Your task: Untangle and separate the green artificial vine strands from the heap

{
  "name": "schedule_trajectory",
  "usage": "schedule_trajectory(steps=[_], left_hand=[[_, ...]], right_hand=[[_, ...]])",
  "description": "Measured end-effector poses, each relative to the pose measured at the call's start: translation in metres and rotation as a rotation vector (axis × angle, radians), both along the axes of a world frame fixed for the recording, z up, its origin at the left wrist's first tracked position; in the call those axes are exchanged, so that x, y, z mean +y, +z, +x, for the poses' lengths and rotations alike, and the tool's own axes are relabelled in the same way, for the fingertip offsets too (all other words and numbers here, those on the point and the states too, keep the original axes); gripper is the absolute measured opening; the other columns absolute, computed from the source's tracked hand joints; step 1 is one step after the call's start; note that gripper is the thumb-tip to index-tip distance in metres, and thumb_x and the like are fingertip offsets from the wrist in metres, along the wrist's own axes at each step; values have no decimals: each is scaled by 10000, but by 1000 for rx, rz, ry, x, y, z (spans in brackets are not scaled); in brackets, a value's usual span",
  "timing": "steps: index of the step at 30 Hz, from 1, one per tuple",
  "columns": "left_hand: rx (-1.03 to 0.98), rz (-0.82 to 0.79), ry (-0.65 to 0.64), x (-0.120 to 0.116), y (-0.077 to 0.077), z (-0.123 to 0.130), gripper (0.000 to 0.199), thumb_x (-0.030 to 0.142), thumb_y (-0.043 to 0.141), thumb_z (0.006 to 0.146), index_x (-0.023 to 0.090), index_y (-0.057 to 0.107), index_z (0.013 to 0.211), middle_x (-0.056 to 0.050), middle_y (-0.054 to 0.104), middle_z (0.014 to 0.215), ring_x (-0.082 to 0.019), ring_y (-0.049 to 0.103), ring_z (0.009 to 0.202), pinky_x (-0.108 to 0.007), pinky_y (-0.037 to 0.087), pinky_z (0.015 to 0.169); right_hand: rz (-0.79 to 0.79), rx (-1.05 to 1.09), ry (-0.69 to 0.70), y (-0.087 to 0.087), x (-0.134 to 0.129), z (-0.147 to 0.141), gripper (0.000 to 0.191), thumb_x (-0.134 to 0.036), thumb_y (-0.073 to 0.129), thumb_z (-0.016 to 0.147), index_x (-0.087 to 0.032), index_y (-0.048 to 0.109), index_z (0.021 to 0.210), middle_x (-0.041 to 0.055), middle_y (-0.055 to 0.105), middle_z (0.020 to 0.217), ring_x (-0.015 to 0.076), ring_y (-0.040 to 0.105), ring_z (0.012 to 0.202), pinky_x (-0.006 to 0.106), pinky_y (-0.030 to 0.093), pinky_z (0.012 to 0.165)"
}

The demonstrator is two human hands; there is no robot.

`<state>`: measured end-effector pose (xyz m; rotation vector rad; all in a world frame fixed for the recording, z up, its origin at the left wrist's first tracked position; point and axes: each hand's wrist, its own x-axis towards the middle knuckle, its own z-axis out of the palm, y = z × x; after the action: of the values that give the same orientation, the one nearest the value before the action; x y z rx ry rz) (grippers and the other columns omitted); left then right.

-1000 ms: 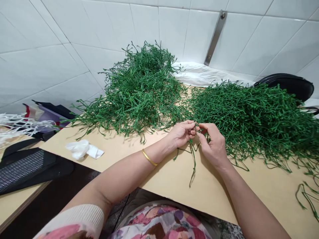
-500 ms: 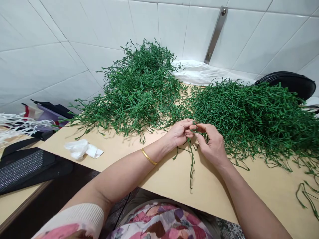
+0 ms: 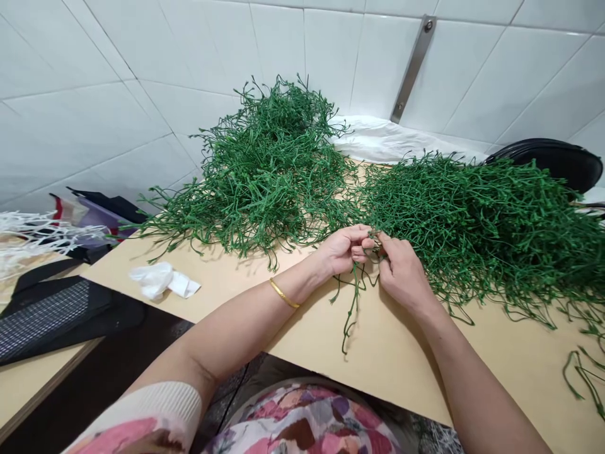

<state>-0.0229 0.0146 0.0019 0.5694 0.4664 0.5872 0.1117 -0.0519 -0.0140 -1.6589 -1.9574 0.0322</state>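
My left hand (image 3: 348,246) is closed, its thumb and fingers pinching a thin green plastic stem (image 3: 350,315) of the sort used for artificial plants. The stem's lower end, with small knobs along it, dangles over the table. My right hand (image 3: 401,268) is closed at the same spot, its fingertips gripping the upper part of the green stem close to the left fingers. The exact joint between the fingertips is partly hidden. Just behind both hands lie a left heap of green stems (image 3: 265,170) and a right heap of green stems (image 3: 472,214).
A crumpled white tissue (image 3: 163,279) lies on the tan tabletop (image 3: 293,328). Black mesh material (image 3: 51,321) and white netting (image 3: 42,236) are at the left. A black bag (image 3: 553,161) and white sheeting (image 3: 373,139) sit near the tiled wall. Loose stems (image 3: 586,378) lie at right.
The right hand has turned over, its back now facing up more, and shifted slightly. The dangling stem has swung to the left.
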Motion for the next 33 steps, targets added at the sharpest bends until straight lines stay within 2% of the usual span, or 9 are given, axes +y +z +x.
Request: schedule_trajectory(steps=[3,6,9,13,16,21,27,29,33], left_hand=[[16,9,-21,-1,2,0,116,51,443,745,153,428,693,55,386,461,-6,226,325,-91,182,346],[30,29,57,2,1,0,118,60,438,749,161,419,691,43,410,462,-16,244,330,-100,179,351],[48,84,103,2,-3,2,99,93,479,748,161,431,694,20,470,487,-26,292,347,-115,209,362],[18,122,106,-3,-8,7,95,120,539,734,152,458,698,16,500,515,-38,362,370,-137,274,385],[14,86,163,-5,-11,10,93,94,532,736,143,466,694,20,502,518,-41,395,381,-140,297,394],[-11,62,195,-6,-12,12,80,100,551,745,137,488,711,-15,563,576,-50,453,441,-152,352,447],[-72,-7,203,-6,-9,10,100,64,567,720,129,492,709,31,464,568,-13,329,390,-135,249,384],[-85,-31,203,-5,-9,10,98,49,541,730,128,487,709,32,449,562,-12,320,389,-131,247,381],[-116,-55,202,-5,-10,10,95,52,510,754,135,478,718,22,452,559,-19,341,399,-127,269,387]], right_hand=[[55,91,-91,4,0,7,440,-85,392,694,-140,564,1096,70,572,779,203,498,721,349,430,671],[305,261,-180,15,-6,12,282,-98,395,739,-180,621,886,62,583,814,189,550,765,340,454,690],[492,329,-198,22,-14,4,253,-107,388,776,-194,610,861,69,583,860,190,562,809,351,461,720],[337,317,-58,16,-17,-19,230,-176,421,819,-200,539,1015,81,594,958,196,566,886,365,458,787],[250,333,-51,7,-14,-31,272,-225,452,823,-185,464,1092,101,563,1015,194,553,924,361,458,802],[131,469,-135,3,-9,-29,183,-258,473,814,-181,458,979,86,568,915,185,560,834,353,471,737],[6,690,-157,2,-6,-24,165,-328,504,810,-184,478,884,50,608,805,148,573,649,282,458,578],[-13,674,-163,2,-6,-24,163,-332,503,813,-181,509,871,44,619,791,145,569,646,269,445,575],[-78,467,-163,6,-7,-23,193,-329,450,839,-185,556,765,17,603,682,132,516,584,254,384,556]])
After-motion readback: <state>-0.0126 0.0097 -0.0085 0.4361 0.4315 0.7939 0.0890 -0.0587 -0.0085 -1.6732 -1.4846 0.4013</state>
